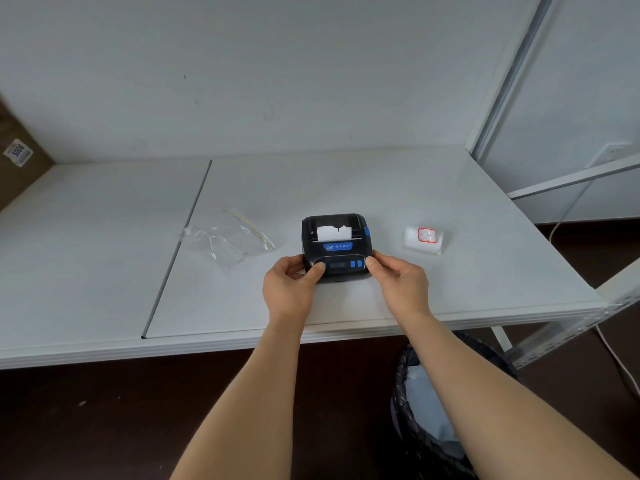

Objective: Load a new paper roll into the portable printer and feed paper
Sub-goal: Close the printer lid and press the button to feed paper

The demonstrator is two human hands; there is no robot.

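Note:
A small black portable printer (337, 244) with blue buttons stands on the white table (346, 188). A short strip of white paper (333, 233) sticks out of its slot, with a torn top edge. My left hand (289, 285) grips the printer's near left corner, thumb on the front panel by a blue button. My right hand (398, 280) grips the near right corner. A white roll of labels (424, 240) with a red-bordered label lies to the right of the printer, apart from it.
An empty clear plastic bag (227, 239) lies left of the printer. A dark seam (176, 251) runs across the tabletop. A bin with a black liner (433, 410) stands below the table edge. A metal shelf frame (554, 181) rises at the right.

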